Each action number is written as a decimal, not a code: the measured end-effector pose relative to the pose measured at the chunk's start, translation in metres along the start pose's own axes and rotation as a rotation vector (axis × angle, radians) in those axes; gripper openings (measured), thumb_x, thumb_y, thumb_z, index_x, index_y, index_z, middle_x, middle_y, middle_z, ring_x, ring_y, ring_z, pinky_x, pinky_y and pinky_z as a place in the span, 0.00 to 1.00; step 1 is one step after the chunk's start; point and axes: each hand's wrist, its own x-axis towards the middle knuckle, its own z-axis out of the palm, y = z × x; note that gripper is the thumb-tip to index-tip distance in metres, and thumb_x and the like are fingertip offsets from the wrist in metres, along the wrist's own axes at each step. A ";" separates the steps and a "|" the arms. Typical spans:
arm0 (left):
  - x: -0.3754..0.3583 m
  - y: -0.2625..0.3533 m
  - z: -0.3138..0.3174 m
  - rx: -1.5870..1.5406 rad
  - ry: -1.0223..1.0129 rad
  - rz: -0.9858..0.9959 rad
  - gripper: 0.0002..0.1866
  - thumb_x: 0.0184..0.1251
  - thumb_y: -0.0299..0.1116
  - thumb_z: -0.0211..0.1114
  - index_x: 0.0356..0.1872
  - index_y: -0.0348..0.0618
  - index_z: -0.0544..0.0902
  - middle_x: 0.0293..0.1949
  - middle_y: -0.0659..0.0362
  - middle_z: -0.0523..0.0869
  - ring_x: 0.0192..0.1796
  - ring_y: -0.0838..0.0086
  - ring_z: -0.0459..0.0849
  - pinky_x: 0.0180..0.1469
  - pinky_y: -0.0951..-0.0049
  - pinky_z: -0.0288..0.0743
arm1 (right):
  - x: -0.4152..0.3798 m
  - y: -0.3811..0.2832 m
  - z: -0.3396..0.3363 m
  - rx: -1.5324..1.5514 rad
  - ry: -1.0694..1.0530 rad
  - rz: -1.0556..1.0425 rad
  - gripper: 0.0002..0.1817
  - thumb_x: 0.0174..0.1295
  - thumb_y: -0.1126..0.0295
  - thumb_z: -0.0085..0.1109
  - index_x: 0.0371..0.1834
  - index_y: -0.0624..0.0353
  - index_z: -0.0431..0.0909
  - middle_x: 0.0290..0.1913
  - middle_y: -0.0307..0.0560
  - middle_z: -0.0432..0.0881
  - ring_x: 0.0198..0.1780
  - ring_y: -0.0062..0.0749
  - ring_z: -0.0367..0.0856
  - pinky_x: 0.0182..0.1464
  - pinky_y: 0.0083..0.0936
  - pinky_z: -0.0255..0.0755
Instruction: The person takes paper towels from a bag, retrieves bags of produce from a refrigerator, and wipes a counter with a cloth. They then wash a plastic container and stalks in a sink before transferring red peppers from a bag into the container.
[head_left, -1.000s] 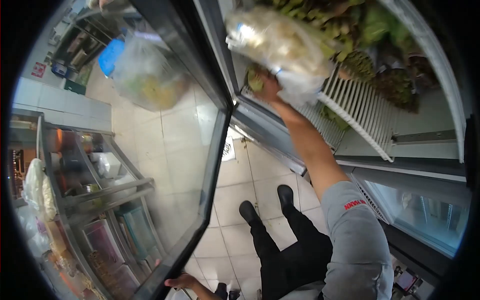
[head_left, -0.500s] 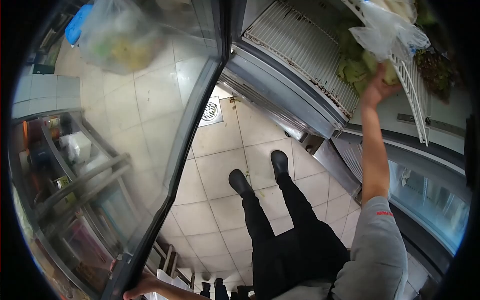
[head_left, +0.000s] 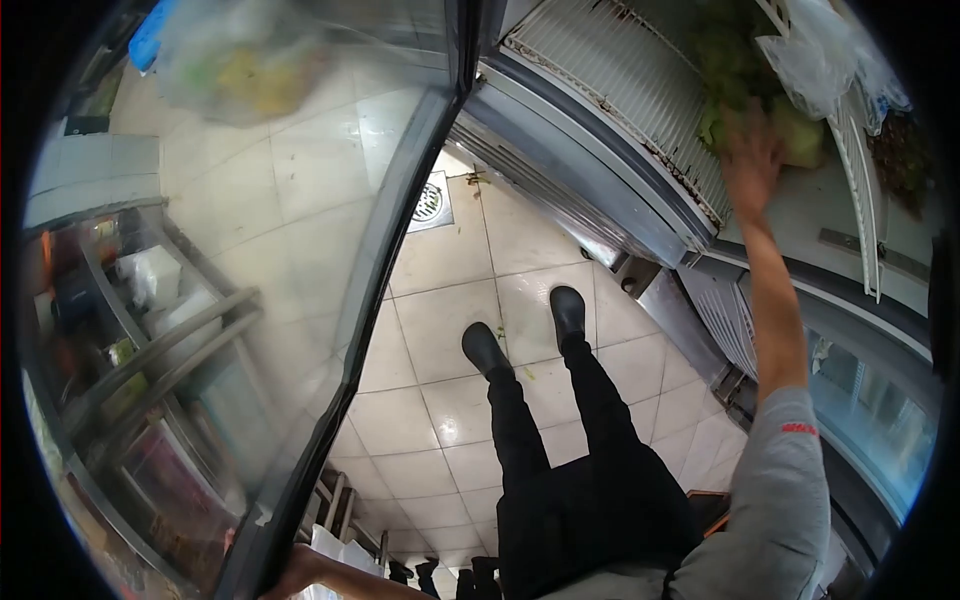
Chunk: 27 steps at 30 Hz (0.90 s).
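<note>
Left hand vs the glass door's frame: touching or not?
Touching. The head view shows the left hand against the door frame, wrapped round its edge, with fingertips visible on the far side.

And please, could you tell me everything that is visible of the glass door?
The glass door stands swung open beside the open cabinet. A dark frame borders its clear, slightly hazy pane, where shelving shows. It slants across the picture's left side, its upper end cut off. The left hand touches the frame low down.
</note>
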 end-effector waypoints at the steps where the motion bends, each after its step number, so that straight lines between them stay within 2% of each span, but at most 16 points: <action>1: 0.000 0.001 -0.001 -0.011 -0.035 -0.034 0.54 0.43 0.77 0.48 0.51 0.27 0.68 0.47 0.45 0.75 0.52 0.58 0.74 0.59 0.61 0.65 | 0.004 0.005 0.009 0.004 0.009 0.000 0.36 0.52 0.59 0.60 0.66 0.40 0.56 0.67 0.46 0.54 0.66 0.45 0.54 0.61 0.47 0.55; 3: -0.001 -0.002 -0.004 -0.043 -0.055 -0.099 0.54 0.43 0.77 0.48 0.52 0.28 0.68 0.49 0.45 0.73 0.54 0.57 0.72 0.60 0.60 0.64 | 0.012 0.026 0.037 -0.074 -0.151 -0.051 0.35 0.51 0.63 0.58 0.65 0.27 0.56 0.69 0.36 0.52 0.69 0.40 0.51 0.64 0.44 0.52; 4: -0.001 -0.004 -0.007 -0.041 -0.046 -0.091 0.54 0.43 0.77 0.48 0.52 0.28 0.68 0.49 0.45 0.73 0.54 0.57 0.72 0.60 0.60 0.64 | 0.011 0.037 0.046 -0.064 -0.143 -0.051 0.35 0.51 0.63 0.58 0.65 0.27 0.56 0.69 0.36 0.52 0.69 0.40 0.51 0.64 0.44 0.52; 7: -0.002 -0.006 -0.012 -0.061 -0.079 -0.103 0.51 0.46 0.77 0.43 0.51 0.31 0.67 0.48 0.46 0.72 0.53 0.60 0.70 0.57 0.60 0.64 | 0.013 0.044 0.056 0.099 -0.019 -0.146 0.36 0.51 0.64 0.58 0.65 0.30 0.56 0.68 0.39 0.52 0.69 0.42 0.49 0.66 0.44 0.48; 10: 0.000 -0.015 -0.018 -0.085 -0.150 -0.102 0.52 0.45 0.78 0.44 0.51 0.30 0.66 0.50 0.48 0.71 0.55 0.61 0.69 0.60 0.60 0.60 | 0.016 0.035 0.032 0.086 -0.108 -0.086 0.38 0.49 0.63 0.61 0.65 0.33 0.56 0.68 0.42 0.52 0.69 0.43 0.48 0.67 0.45 0.47; 12: -0.002 -0.019 -0.017 -0.155 -0.162 -0.121 0.50 0.48 0.75 0.46 0.51 0.30 0.67 0.51 0.48 0.71 0.55 0.62 0.69 0.61 0.61 0.59 | 0.018 0.029 -0.009 0.025 -0.311 -0.084 0.41 0.46 0.62 0.63 0.66 0.38 0.56 0.68 0.46 0.51 0.69 0.44 0.48 0.67 0.45 0.47; 14: -0.008 -0.018 -0.016 -0.236 -0.016 -0.273 0.43 0.54 0.69 0.47 0.49 0.32 0.70 0.49 0.50 0.72 0.54 0.64 0.70 0.61 0.63 0.60 | 0.008 0.029 -0.018 0.266 -0.131 -0.192 0.41 0.44 0.61 0.64 0.66 0.44 0.57 0.69 0.50 0.49 0.69 0.47 0.47 0.67 0.46 0.46; 15: -0.013 -0.041 -0.032 -0.134 0.132 -0.360 0.33 0.60 0.58 0.50 0.50 0.34 0.70 0.51 0.50 0.72 0.55 0.65 0.69 0.59 0.64 0.61 | 0.000 0.019 -0.033 0.271 -0.182 -0.175 0.40 0.46 0.58 0.63 0.66 0.42 0.57 0.69 0.49 0.48 0.69 0.46 0.47 0.67 0.46 0.46; 16: -0.017 -0.038 -0.038 -0.127 0.201 -0.331 0.33 0.60 0.58 0.50 0.50 0.34 0.70 0.51 0.50 0.72 0.55 0.65 0.69 0.59 0.64 0.61 | -0.013 0.007 -0.050 0.283 -0.228 -0.167 0.39 0.47 0.56 0.62 0.66 0.41 0.57 0.70 0.48 0.47 0.70 0.44 0.46 0.67 0.47 0.46; 18: -0.017 -0.008 -0.027 0.604 -0.137 -0.371 0.18 0.63 0.42 0.54 0.28 0.33 0.80 0.26 0.54 0.81 0.32 0.67 0.77 0.40 0.67 0.71 | -0.052 -0.015 -0.073 0.462 -0.164 -0.251 0.35 0.50 0.57 0.60 0.64 0.45 0.61 0.71 0.47 0.45 0.71 0.43 0.42 0.67 0.48 0.43; 20: -0.006 0.046 -0.012 0.453 -0.388 -0.485 0.21 0.66 0.45 0.50 0.41 0.32 0.76 0.40 0.50 0.78 0.43 0.62 0.74 0.47 0.63 0.66 | -0.100 -0.043 -0.139 0.542 -0.383 -0.382 0.34 0.48 0.58 0.61 0.62 0.49 0.64 0.69 0.54 0.50 0.70 0.48 0.44 0.66 0.50 0.43; 21: -0.003 0.041 -0.013 0.278 -0.399 -0.475 0.21 0.64 0.44 0.56 0.42 0.31 0.76 0.46 0.48 0.78 0.48 0.66 0.74 0.49 0.65 0.66 | -0.129 -0.061 -0.153 0.576 -0.360 -0.519 0.35 0.47 0.57 0.61 0.61 0.51 0.65 0.68 0.56 0.51 0.69 0.53 0.45 0.65 0.52 0.44; 22: -0.002 0.046 -0.005 0.171 -0.247 -0.070 0.17 0.58 0.39 0.63 0.37 0.32 0.76 0.31 0.51 0.82 0.34 0.62 0.78 0.40 0.66 0.70 | -0.157 -0.076 -0.185 0.576 -0.263 -0.680 0.34 0.45 0.58 0.62 0.60 0.51 0.66 0.68 0.58 0.51 0.69 0.56 0.46 0.64 0.53 0.44; 23: -0.008 0.045 -0.009 0.136 -0.325 -0.285 0.21 0.56 0.41 0.65 0.42 0.34 0.73 0.38 0.48 0.81 0.41 0.60 0.78 0.44 0.64 0.70 | -0.181 -0.084 -0.208 0.844 -0.310 -0.812 0.32 0.45 0.60 0.62 0.57 0.56 0.68 0.68 0.61 0.51 0.70 0.54 0.44 0.65 0.52 0.43; 24: -0.015 0.050 -0.016 0.268 -0.325 -0.305 0.32 0.55 0.49 0.64 0.54 0.37 0.67 0.51 0.46 0.75 0.54 0.57 0.73 0.53 0.63 0.65 | -0.201 -0.099 -0.237 0.937 -0.421 -0.923 0.34 0.47 0.60 0.61 0.60 0.55 0.64 0.68 0.61 0.49 0.70 0.54 0.43 0.65 0.54 0.41; 27: -0.073 0.038 -0.064 0.399 -0.601 -0.464 0.41 0.56 0.57 0.57 0.64 0.39 0.57 0.61 0.44 0.65 0.64 0.56 0.62 0.64 0.64 0.54 | -0.217 -0.127 -0.342 1.103 -0.285 -1.039 0.34 0.47 0.62 0.62 0.59 0.57 0.64 0.66 0.63 0.53 0.68 0.55 0.47 0.64 0.52 0.43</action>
